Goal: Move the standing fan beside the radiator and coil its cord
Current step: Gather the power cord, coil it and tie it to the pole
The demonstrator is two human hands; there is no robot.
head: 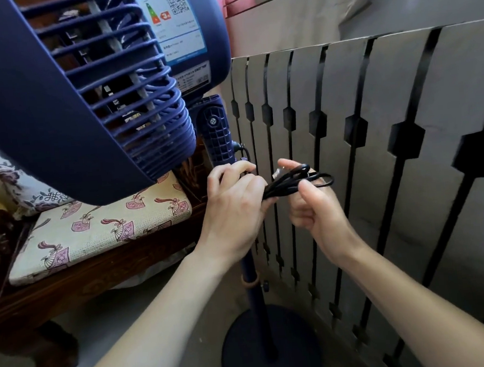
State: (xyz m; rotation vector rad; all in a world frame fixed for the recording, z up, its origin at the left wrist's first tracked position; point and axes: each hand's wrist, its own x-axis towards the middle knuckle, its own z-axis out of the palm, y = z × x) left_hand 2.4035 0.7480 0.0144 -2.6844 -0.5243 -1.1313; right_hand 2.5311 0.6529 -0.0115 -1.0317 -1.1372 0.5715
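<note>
The dark blue standing fan (pixel 86 88) fills the upper left, its pole (pixel 256 299) dropping to a round base (pixel 249 343) on the floor right beside the grey slatted radiator cover (pixel 377 142). The black cord (pixel 296 180) is gathered into a bundle of loops just below the fan's neck. My left hand (pixel 234 204) is closed around the left end of that bundle, next to the pole. My right hand (pixel 313 206) pinches the loops from the right, thumb underneath and fingers over the top.
A dark wooden bench (pixel 68 289) with a fan-patterned cushion (pixel 98 225) stands to the left of the fan. A grey floor (pixel 124 325) lies below. The radiator cover runs along the whole right side, with a wall above it.
</note>
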